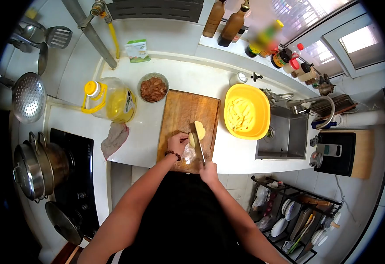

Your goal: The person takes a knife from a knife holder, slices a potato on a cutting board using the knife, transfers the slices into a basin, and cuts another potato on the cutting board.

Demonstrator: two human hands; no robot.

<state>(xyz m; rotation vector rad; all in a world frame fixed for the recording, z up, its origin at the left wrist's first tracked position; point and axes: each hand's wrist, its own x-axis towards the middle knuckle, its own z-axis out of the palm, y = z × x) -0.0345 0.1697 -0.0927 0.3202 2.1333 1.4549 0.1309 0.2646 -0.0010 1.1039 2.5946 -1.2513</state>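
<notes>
A wooden cutting board lies on the white counter in front of me, wet and shiny near its lower middle. On it sits a peeled, pale yellow potato, with the blade of a kitchen knife across it. My left hand, a beaded bracelet at its wrist, has curled fingers pressed on the potato's left side. The knife's handle is wrapped in my right hand at the board's lower edge. Right of the board, a yellow basin holds pale yellow cut strips.
A bowl of brown meat pieces, an oil jug and a greyish cloth are left of the board. Pots stand on the stove at left. A metal sink lies right, above a dish rack.
</notes>
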